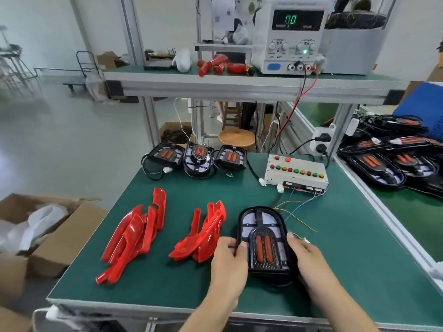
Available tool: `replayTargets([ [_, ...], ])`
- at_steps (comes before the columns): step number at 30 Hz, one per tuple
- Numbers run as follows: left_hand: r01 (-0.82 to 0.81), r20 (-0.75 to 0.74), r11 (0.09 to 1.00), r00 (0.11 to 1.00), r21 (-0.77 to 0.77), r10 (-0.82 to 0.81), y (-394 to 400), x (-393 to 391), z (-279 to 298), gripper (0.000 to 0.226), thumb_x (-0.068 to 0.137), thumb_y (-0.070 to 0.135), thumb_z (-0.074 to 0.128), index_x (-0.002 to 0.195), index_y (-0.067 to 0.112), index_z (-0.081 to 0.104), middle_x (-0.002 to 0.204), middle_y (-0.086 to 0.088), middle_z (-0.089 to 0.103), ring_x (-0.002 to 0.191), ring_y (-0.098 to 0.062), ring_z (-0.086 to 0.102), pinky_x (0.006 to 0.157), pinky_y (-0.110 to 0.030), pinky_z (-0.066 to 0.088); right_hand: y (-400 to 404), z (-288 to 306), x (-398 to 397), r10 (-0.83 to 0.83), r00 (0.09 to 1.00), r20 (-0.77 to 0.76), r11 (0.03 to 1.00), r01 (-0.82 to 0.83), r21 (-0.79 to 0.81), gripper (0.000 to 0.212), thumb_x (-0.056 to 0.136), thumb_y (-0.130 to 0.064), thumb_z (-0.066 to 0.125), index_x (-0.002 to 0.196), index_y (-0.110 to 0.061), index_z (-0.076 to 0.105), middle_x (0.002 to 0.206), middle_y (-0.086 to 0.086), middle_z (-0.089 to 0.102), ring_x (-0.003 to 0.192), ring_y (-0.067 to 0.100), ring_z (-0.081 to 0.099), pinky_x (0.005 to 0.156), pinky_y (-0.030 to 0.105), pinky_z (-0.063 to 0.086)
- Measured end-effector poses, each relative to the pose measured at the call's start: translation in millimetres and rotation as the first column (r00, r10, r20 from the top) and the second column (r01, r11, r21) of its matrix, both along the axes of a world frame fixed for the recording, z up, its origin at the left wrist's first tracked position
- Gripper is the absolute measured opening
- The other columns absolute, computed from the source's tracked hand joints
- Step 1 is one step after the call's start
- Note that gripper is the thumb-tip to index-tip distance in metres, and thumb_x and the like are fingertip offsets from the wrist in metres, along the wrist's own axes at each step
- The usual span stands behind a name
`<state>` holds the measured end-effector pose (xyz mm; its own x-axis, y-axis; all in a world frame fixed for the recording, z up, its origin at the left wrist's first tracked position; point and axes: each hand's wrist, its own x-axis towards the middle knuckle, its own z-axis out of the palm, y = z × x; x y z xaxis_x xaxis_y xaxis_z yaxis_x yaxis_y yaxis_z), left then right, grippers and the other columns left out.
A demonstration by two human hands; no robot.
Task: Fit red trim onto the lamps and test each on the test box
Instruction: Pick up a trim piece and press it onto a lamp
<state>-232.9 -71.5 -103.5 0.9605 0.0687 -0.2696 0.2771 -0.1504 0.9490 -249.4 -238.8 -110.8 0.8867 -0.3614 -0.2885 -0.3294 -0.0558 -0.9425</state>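
1. My left hand (pixel 229 257) curls its fingers round the left edge of the lamp (pixel 263 240).
2. My right hand (pixel 304 255) grips its right edge.
3. The lamp lies on the table (pixel 167 279), beside the red trim (pixel 203 236), near the test box (pixel 296 172).

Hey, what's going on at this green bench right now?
A person is holding a black lamp flat on the green bench, left hand gripping its left edge and right hand its right edge. No red trim is on it yet. Two piles of red trim pieces lie to the left. The test box sits behind with thin wires trailing toward the lamp, and three more lamps wait at the far edge.
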Motion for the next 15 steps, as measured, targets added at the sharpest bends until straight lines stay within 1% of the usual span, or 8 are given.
replayTargets([
  [1,0.029,0.02,0.999,0.999,0.042,-0.029,2.4,-0.9,1.6,0.008,0.103,0.031,0.058,0.099,0.024,0.058,0.095,-0.001,0.072,0.091,-0.019,0.067,0.075,-0.023,0.049,-1.2,0.0,1.9,0.007,1.0,-0.006,1.0,-0.007,0.014,0.033,0.104,-0.04,0.053,0.092,-0.029,0.082,0.096,0.002,0.081,0.099,0.023,0.076,0.102,0.045,0.053],
  [3,0.113,0.111,0.963,0.983,0.243,-0.143,10.5,-2.8,5.6,0.015,0.103,0.039,0.054,0.101,0.025,0.06,0.09,0.005,0.073,0.088,-0.012,0.067,0.075,-0.022,0.049,-2.6,-0.4,5.1,0.011,1.0,-0.017,1.0,-0.01,0.015,0.033,0.104,-0.035,0.053,0.092,-0.024,0.082,0.097,0.006,0.08,0.1,0.028,0.075,0.103,0.052,0.052],
  [5,0.135,0.203,0.866,0.944,0.481,-0.26,20.4,-4.3,12.0,0.019,0.102,0.042,0.053,0.106,0.026,0.062,0.088,0.006,0.074,0.087,-0.016,0.068,0.082,-0.033,0.051,-3.2,0.0,7.0,0.01,0.999,-0.031,1.0,-0.009,0.021,0.034,0.104,-0.032,0.054,0.092,-0.015,0.082,0.096,0.01,0.08,0.099,0.032,0.075,0.102,0.054,0.053],
  [7,0.033,0.309,0.787,0.909,0.616,-0.28,31.3,-1.6,21.0,0.018,0.1,0.041,0.056,0.104,0.025,0.064,0.091,0.006,0.073,0.088,-0.019,0.067,0.083,-0.038,0.051,-2.6,0.3,8.5,0.0,0.999,-0.035,1.0,-0.001,-0.006,0.036,0.104,-0.031,0.054,0.09,-0.011,0.081,0.094,0.008,0.08,0.097,0.03,0.076,0.1,0.05,0.055],
  [10,-0.168,0.446,0.672,0.855,0.721,-0.264,50.6,16.5,35.7,0.018,0.096,0.034,0.063,0.104,0.018,0.065,0.101,-0.001,0.062,0.094,-0.025,0.06,0.082,-0.038,0.048,0.5,5.1,8.6,0.027,0.999,-0.026,0.998,-0.029,-0.05,0.04,0.105,-0.029,0.053,0.083,-0.012,0.081,0.088,0.007,0.08,0.089,0.026,0.076,0.091,0.04,0.056],
  [11,-0.186,0.427,0.608,0.86,0.772,-0.279,56.8,24.8,38.8,0.021,0.096,0.035,0.063,0.106,0.017,0.063,0.105,-0.002,0.059,0.098,-0.027,0.058,0.083,-0.038,0.046,1.3,7.0,8.2,0.047,0.999,-0.022,0.996,-0.048,-0.069,0.04,0.105,-0.029,0.053,0.082,-0.011,0.08,0.087,0.007,0.08,0.088,0.026,0.075,0.09,0.039,0.055],
  [13,-0.136,0.313,0.483,0.899,0.865,-0.307,65.9,40.7,40.8,0.027,0.097,0.041,0.059,0.112,0.018,0.059,0.112,-0.002,0.054,0.106,-0.026,0.055,0.084,-0.036,0.044,2.6,7.8,7.6,0.094,0.995,-0.017,0.991,-0.095,-0.095,0.042,0.106,-0.028,0.052,0.083,-0.007,0.08,0.086,0.006,0.08,0.085,0.024,0.074,0.09,0.039,0.054],
  [15,-0.052,0.21,0.427,0.919,0.903,-0.332,69.4,51.0,40.0,0.029,0.098,0.044,0.059,0.112,0.019,0.057,0.113,-0.001,0.054,0.11,-0.025,0.056,0.08,-0.036,0.045,3.9,7.1,5.5,0.112,0.994,-0.022,0.987,-0.113,-0.113,0.044,0.106,-0.031,0.052,0.083,-0.005,0.079,0.085,0.009,0.079,0.078,0.02,0.07,0.087,0.037,0.054],
])
